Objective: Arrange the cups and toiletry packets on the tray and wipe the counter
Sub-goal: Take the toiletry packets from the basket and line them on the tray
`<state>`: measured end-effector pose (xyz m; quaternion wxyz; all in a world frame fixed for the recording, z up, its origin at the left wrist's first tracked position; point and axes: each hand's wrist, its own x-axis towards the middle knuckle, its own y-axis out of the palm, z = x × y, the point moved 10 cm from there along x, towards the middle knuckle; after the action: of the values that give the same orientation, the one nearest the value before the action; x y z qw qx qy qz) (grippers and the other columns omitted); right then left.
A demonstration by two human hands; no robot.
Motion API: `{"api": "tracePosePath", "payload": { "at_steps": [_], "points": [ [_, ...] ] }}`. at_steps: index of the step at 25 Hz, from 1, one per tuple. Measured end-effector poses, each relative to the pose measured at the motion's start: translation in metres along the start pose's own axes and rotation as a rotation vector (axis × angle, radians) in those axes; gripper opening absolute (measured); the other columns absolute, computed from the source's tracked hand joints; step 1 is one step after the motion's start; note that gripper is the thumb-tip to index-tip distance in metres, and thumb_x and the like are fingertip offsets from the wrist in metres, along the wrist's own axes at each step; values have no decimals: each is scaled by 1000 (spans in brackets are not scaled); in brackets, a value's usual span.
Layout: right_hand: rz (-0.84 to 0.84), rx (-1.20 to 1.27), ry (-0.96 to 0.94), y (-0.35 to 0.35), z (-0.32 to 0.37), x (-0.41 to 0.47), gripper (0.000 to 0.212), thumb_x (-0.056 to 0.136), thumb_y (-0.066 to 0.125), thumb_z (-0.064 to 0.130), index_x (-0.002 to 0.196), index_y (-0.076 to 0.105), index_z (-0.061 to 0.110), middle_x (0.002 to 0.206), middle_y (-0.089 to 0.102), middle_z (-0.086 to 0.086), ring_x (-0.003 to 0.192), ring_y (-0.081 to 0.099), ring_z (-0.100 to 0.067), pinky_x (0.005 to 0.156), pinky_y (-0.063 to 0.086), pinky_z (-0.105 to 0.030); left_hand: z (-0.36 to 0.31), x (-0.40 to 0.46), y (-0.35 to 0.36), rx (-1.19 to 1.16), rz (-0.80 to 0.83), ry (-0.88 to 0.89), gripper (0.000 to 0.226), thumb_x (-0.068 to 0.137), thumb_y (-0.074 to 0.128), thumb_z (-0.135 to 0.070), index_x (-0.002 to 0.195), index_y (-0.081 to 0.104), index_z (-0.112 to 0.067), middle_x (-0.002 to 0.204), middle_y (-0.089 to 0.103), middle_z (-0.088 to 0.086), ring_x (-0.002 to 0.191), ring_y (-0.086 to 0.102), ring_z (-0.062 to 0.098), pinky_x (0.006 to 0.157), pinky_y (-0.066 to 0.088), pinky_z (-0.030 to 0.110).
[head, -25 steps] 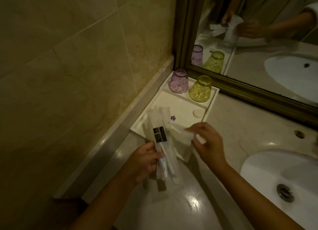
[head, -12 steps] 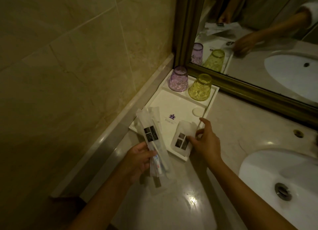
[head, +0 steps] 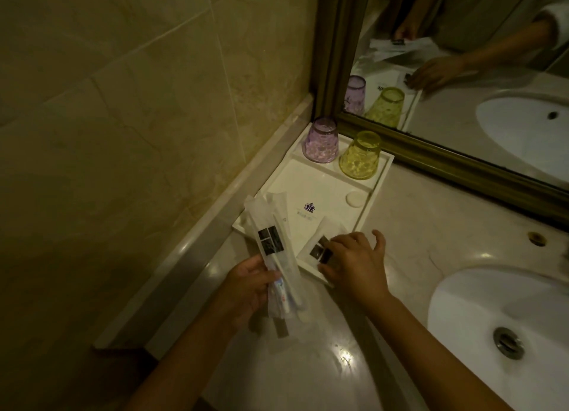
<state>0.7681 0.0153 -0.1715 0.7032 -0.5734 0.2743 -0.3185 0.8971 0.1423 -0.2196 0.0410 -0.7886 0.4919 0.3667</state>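
At frame centre, our left hand (head: pixel 246 284) grips clear toothbrush packets (head: pixel 277 256); our right hand (head: pixel 354 261) presses a small white sachet (head: pixel 320 241) onto the white rectangular tray (head: pixel 326 179), holding upturned purple (head: pixel 321 141) and yellow (head: pixel 360 156) cups.

Dim light, beige marble wall tiles (head: pixel 138 102), a gold-framed mirror (head: pixel 462 56) and a white basin (head: pixel 508 312).

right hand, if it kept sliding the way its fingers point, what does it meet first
The right hand points left across the tray; it would likely first meet the toothbrush packets in the left hand, though depth is unclear.
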Motion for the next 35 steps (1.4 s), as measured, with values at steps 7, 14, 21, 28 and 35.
{"api": "tracePosePath", "payload": {
  "at_steps": [7, 14, 21, 28, 35],
  "points": [
    [77, 810, 153, -6, 40, -8, 23, 74, 72, 34, 90, 65, 20, 77, 62, 10, 71, 60, -6, 67, 52, -21, -7, -3, 3, 99, -29, 82, 33, 81, 63, -2, 112, 61, -10, 106, 71, 15, 96, 69, 31, 83, 56, 46],
    [198, 1122, 387, 16, 29, -12, 6, 76, 71, 14, 72, 69, 18, 69, 67, -2, 70, 66, -18, 70, 55, -31, -2, -6, -5, 122, -32, 94, 36, 70, 70, -20, 105, 65, -16, 96, 75, 9, 87, 71, 28, 68, 58, 35],
    [239, 1183, 415, 17, 38, -13, 15, 75, 72, 9, 70, 60, 15, 67, 61, -1, 67, 62, -17, 64, 56, -29, -3, -5, -11, 247, -179, 94, 25, 79, 69, -16, 103, 65, -14, 100, 71, 11, 92, 67, 30, 81, 55, 45],
    [179, 1381, 559, 15, 15, -4, 17, 78, 68, 2, 64, 67, 11, 48, 58, -2, 40, 54, -11, 38, 45, -17, -3, -7, -36, 312, -246, 44, 32, 80, 68, -22, 111, 63, -16, 108, 69, 9, 99, 64, 28, 92, 50, 51],
    [-11, 1380, 551, -31, -17, 48, 11, 77, 68, 10, 70, 68, 19, 70, 70, 2, 63, 65, -11, 55, 49, -23, 10, -10, -59, 288, -276, -20, 39, 78, 71, -24, 115, 61, -19, 111, 67, 10, 102, 62, 31, 93, 49, 55]
  ]
}}
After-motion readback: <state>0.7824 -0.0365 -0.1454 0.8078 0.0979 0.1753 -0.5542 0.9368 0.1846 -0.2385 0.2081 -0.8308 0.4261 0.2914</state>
